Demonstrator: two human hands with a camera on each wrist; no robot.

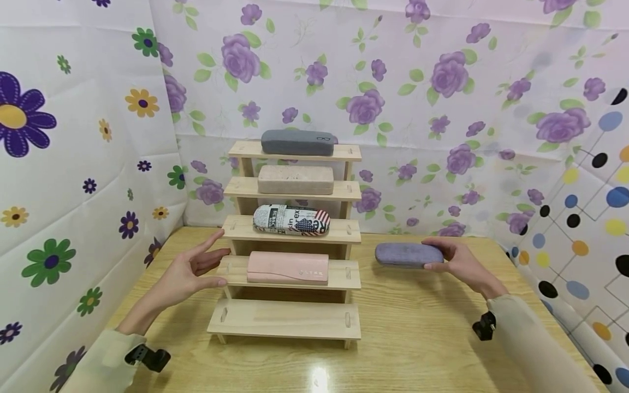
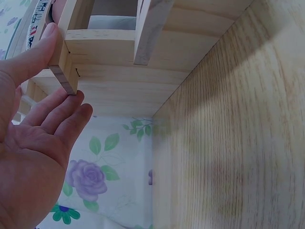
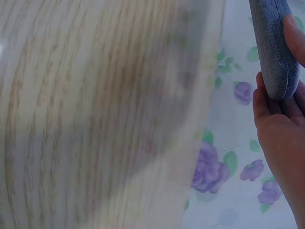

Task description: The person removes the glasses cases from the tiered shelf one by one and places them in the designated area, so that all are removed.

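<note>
A: A person's right hand (image 1: pixel 459 265) grips the near-right end of a blue fabric eyeglass case (image 1: pixel 405 255), just right of a five-tier wooden stand (image 1: pixel 290 319) on the table (image 1: pixel 417 338). And the left?

B: The left hand (image 1: pixel 184 274), thumb and fingers loosely spread, is at the stand's left end, beside the tier bearing a pink eyeglass case (image 1: pixel 287 267).

A: What does good handling look like here?

B: Probably a light, firm pinch at that one end, the case kept level and clear of the tier edges, with the left hand calm so the stand is not jarred.

A: What is hard to make out?

B: Whether the blue case's underside touches the table, and whether the left fingertips press the wood. The right wrist view cuts off the case's far end; some right-hand fingers hide behind it.
</note>
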